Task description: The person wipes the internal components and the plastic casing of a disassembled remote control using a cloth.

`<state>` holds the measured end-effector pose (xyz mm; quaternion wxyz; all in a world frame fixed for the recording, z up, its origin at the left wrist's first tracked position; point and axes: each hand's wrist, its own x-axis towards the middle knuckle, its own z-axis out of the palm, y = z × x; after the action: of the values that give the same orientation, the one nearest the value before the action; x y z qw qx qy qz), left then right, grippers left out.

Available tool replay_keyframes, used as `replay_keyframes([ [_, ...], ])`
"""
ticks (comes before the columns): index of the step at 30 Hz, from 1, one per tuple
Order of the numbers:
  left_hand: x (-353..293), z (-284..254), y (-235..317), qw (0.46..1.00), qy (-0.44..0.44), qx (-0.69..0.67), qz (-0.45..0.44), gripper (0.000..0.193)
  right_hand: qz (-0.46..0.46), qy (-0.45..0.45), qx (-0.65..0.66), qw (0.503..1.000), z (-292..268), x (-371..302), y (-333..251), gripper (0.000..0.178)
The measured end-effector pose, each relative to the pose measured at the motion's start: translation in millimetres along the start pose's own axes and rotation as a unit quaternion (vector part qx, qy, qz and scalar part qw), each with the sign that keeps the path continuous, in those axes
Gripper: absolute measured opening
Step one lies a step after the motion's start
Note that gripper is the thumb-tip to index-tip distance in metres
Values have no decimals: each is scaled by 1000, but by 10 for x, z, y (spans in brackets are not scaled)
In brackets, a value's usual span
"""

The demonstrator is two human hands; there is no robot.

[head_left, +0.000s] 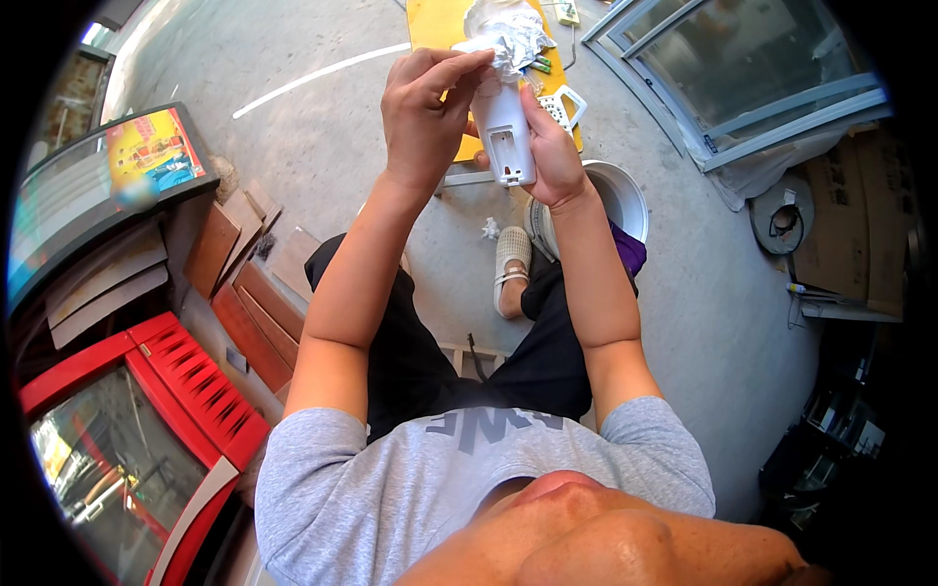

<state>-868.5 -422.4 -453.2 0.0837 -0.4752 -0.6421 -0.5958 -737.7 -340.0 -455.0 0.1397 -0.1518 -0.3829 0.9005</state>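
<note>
A white remote control (496,112) is held up in front of me, its battery compartment uncovered and no batteries visible in it. My right hand (555,156) grips it along its right side. My left hand (425,112) is at its far end, thumb and fingers pinched on a crumpled white tissue (500,61). Part of that tissue is hard to separate from the crumpled white paper (526,34) behind it. Beyond the hands, green batteries (540,64) lie on a yellow table (435,24), near a white perforated plastic piece (559,109).
A white bucket (625,190) with something purple (627,249) by it stands right of my legs. A scrap of white tissue (490,229) lies on the floor. Wooden boards (256,317) and a red-framed cabinet (191,391) are at left; a glazed frame (752,68) and cardboard (840,215) at right.
</note>
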Motion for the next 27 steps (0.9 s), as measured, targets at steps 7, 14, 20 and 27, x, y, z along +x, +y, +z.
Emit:
replay_keyframes([
  [7, -75, 120, 147, 994, -82, -63, 44, 31, -41, 28, -53, 997, -190, 41, 3, 68],
  [14, -141, 179, 246, 990, -115, 17, 78, 27, -92, 99, -147, 980, -174, -4, -40, 89],
  [20, -109, 149, 225, 987, -153, -25, 45, 25, -95, 59, -40, 993, -149, 12, -55, 88],
  [27, -47, 46, 207, 986, -151, 35, 55, 24, -71, 42, 18, 996, -174, 25, -42, 82],
])
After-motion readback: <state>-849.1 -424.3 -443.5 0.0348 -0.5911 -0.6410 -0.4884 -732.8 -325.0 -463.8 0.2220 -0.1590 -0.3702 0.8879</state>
